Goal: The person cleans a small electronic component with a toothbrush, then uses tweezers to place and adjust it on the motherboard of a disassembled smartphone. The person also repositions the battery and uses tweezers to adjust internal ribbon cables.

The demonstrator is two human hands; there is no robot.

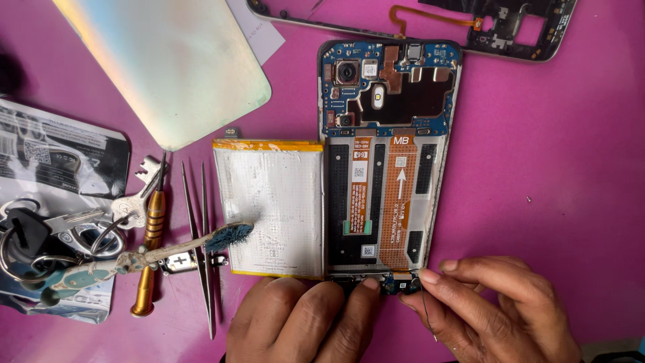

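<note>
Both hands at the near end of an opened phone on a pink worktop.

Left hand rests curled against the phone's near edge, fingertips pressing, its grip holding nothing. Right hand pinches a thin black wire at the small blue board in the phone's near end. Just left of the phone lies a silver battery, with a worn toothbrush resting its bristles on it. Tweezers, a gold screwdriver and keys lie further left. Far left sits a pale back cover; far right, a dark frame.
</note>
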